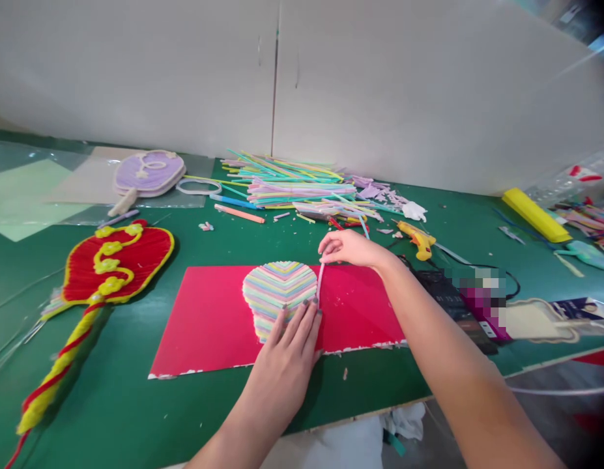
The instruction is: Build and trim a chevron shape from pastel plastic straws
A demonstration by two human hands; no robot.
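On a red sheet (208, 319) lies a rounded piece (277, 286) covered with pastel pipe cleaners in a V-shaped stripe pattern. My left hand (289, 365) rests flat on its lower right part, fingers stretched out, their tips by the right edge. Just above that edge, my right hand (348, 251) is closed in a pinch on the upper end of a lilac pipe cleaner (320, 281). The pipe cleaner runs down along the piece's right side towards my left fingertips. Part of the piece is hidden under my left hand.
A red and yellow fan (118, 260) lies at left, a purple fan (148, 172) behind it. Bundled pastel pipe cleaners (302, 192) lie at the back. A yellow glue gun (419, 239), a dark box (451, 303) and a yellow block (535, 215) are at right.
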